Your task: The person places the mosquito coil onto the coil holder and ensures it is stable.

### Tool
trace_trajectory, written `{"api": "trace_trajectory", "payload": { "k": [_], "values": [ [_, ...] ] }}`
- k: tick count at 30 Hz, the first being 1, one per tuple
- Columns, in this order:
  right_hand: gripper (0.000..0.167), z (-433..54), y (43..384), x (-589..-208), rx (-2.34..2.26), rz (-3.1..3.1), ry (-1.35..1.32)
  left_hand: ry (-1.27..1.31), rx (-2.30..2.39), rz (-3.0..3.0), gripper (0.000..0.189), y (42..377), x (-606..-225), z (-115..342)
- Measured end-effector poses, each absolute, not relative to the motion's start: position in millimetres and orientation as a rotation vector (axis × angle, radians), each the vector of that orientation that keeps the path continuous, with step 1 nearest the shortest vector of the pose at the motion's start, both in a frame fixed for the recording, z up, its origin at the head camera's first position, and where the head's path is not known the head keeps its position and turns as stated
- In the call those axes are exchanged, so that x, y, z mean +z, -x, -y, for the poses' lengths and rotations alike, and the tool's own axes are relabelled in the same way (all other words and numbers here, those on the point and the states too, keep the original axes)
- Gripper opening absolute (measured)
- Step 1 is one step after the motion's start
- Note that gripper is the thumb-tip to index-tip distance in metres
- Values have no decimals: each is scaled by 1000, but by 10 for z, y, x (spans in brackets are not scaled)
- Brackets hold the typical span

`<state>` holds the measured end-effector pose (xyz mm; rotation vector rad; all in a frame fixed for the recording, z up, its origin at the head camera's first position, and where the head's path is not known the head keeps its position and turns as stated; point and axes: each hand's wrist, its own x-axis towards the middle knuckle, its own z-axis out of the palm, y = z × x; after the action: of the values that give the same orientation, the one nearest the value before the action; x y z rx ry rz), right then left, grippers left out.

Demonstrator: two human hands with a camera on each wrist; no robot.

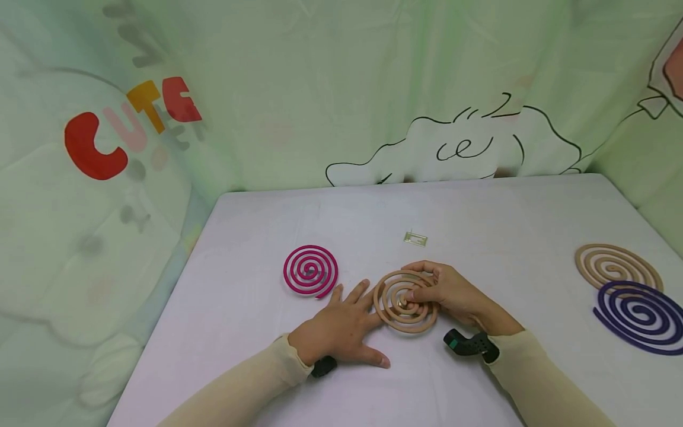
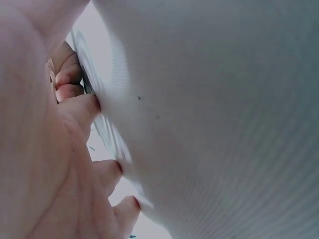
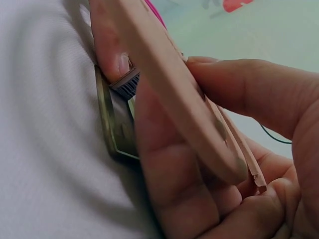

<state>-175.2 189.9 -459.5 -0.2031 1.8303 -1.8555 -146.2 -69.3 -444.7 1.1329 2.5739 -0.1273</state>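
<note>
My right hand pinches a tan mosquito coil, thumb on top near its center and fingers beneath. The coil is tilted above the table in the right wrist view, where its edge crosses the picture. Under it lies a metal coil stand with a raised ridged tab, partly hidden by my fingers. My left hand lies spread on the tabletop, fingers straight; one fingertip is right at the stand. In the left wrist view its fingertips meet the white cloth.
A pink mosquito coil lies left of my hands, with something grey under its center. Behind the hands is another flat metal stand. At the right, a purple coil overlaps a second tan coil on the white tabletop.
</note>
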Motion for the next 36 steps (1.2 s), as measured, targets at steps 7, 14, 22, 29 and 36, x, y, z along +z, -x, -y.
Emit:
{"api": "trace_trajectory", "payload": {
  "k": [7,14,22,29,36],
  "values": [
    [66,-1900,1756,-4601,-1853,-1845,228,-1125,-131,-2576,100,1461,-4463,691],
    [66,-1895,1757,-4598,-1857,-1828,232,-1124,-136,-2574,100,1453,-4455,689],
    [65,-1895,1752,-4596,-1847,-1854,241,-1123,-144,-2579,100,1452,-4461,683],
    [65,-1889,1750,-4594,-1841,-1877,227,-1122,-151,-2577,100,1451,-4470,686],
    [66,-1879,1746,-4581,-1836,-1890,206,-1126,-163,-2579,100,1451,-4468,685]
  ]
}}
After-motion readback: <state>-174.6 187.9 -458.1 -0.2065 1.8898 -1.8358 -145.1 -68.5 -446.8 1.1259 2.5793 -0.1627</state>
